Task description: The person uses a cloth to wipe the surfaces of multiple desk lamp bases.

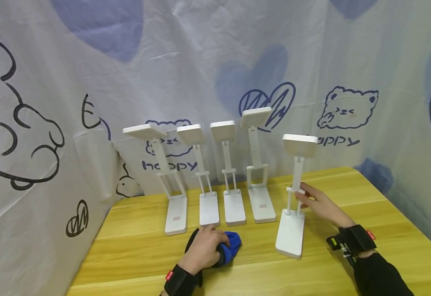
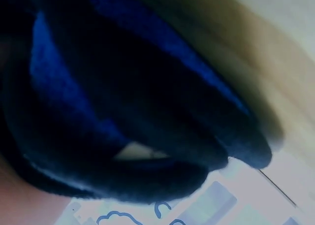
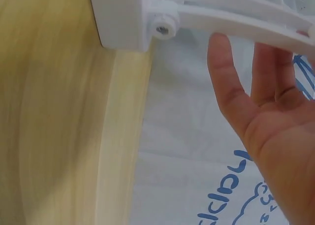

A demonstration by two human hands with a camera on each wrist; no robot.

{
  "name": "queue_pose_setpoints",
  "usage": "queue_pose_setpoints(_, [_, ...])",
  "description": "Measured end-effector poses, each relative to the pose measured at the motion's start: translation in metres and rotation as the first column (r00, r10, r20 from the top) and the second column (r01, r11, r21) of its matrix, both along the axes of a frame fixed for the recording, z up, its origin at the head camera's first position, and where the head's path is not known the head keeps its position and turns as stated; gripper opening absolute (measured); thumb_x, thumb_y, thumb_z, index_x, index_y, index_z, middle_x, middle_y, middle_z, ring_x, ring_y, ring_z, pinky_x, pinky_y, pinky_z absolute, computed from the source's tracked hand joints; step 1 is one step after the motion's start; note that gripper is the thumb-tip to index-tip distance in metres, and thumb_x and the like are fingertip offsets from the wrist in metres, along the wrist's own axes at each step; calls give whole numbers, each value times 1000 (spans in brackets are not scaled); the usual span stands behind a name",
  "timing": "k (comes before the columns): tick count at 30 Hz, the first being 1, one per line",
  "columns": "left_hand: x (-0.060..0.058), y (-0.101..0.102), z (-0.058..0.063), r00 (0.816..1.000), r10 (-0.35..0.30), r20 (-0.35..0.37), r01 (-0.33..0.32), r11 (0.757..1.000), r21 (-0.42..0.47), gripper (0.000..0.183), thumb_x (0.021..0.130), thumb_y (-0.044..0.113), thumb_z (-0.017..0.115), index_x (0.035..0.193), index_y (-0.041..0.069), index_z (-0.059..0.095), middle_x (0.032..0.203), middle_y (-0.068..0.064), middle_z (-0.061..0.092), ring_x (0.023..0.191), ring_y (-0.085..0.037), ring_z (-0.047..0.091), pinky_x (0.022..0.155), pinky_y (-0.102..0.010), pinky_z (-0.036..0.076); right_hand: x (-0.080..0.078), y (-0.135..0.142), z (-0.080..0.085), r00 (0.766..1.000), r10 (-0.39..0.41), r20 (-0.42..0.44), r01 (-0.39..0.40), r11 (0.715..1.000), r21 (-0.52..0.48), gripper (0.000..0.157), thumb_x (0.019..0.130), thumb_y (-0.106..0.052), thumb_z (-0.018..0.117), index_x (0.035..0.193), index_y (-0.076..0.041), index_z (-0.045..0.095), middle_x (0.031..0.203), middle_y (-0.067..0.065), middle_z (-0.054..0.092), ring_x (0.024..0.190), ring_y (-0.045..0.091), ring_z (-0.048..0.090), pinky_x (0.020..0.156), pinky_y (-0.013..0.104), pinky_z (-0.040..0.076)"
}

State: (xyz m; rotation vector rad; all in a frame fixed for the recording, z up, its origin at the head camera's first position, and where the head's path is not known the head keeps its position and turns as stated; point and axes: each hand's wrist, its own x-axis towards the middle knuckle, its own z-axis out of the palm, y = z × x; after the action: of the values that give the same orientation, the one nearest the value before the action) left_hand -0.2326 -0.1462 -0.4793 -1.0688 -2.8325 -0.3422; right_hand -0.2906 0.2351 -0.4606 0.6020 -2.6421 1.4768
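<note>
Under my left hand point(image 1: 207, 248) is a soft blue-and-black glove point(image 1: 232, 246), bunched near the table's front; the fingers curl over it. Its dark finger-like ends and blue fabric point(image 2: 64, 82) fill the left wrist view, blurred. My right hand point(image 1: 320, 207) grips the hinged arm of a white folding desk lamp point(image 1: 291, 234) at the right, near its middle joint. In the right wrist view, fingertips touch the white arm point(image 3: 246, 25). This lamp stands unfolded, its flat rectangular head raised over its long base.
Several similar white lamps stand unfolded in a row along the back: a far-left lamp point(image 1: 176, 216), two middle lamps point(image 1: 209, 209) and a taller lamp point(image 1: 261, 205). The wooden table point(image 1: 134, 234) meets a printed white curtain point(image 1: 200, 53) behind.
</note>
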Motion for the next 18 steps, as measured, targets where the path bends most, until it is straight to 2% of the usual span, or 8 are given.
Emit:
queue_pose_setpoints(2, [0, 0, 0, 1000, -1, 4, 1, 1000, 3, 45, 71, -6, 57, 95, 27, 73, 102, 8, 70, 102, -21, 54, 86, -54, 45, 1, 0, 1, 1000, 25, 4, -25, 1000, -15, 57, 100, -31, 43, 144, 4, 31, 136, 34, 40, 100, 42, 57, 81, 50, 54])
queue_pose_setpoints(6, [0, 0, -1, 1000, -11, 10, 11, 1000, 5, 43, 76, -3, 58, 103, 27, 72, 107, 7, 69, 104, -20, 53, 89, -53, 44, 2, -1, 1, 998, 61, -15, -62, 998, -25, 47, 100, -26, 45, 137, 2, 41, 124, 30, 52, 101, 42, 55, 79, 45, 56])
queue_pose_setpoints(10, [0, 2, -1, 999, -34, 3, 34, 999, 14, 43, 79, -3, 55, 108, 25, 71, 110, 5, 68, 104, -20, 53, 91, -51, 44, 0, -5, -2, 997, 75, 15, -75, 997, 0, 43, 99, -28, 46, 130, 1, 50, 114, 26, 61, 100, 37, 58, 78, 46, 56])
queue_pose_setpoints(16, [2, 13, 1, 997, -79, -17, 80, 996, 37, 49, 81, -7, 50, 115, 23, 68, 113, 3, 67, 102, -19, 54, 91, -47, 45, -4, -6, -11, 989, 127, 76, -129, 991, 29, 40, 101, -30, 43, 125, -3, 59, 114, 21, 64, 101, 30, 59, 80, 48, 53])
queue_pose_setpoints(18, [2, 18, 2, 996, -93, -10, 94, 994, 49, 53, 80, -9, 49, 118, 23, 67, 116, 2, 66, 104, -20, 53, 95, -49, 43, -5, -6, -12, 988, 130, 85, -135, 990, 47, 40, 101, -31, 41, 124, -3, 60, 113, 20, 64, 101, 30, 59, 80, 47, 53])
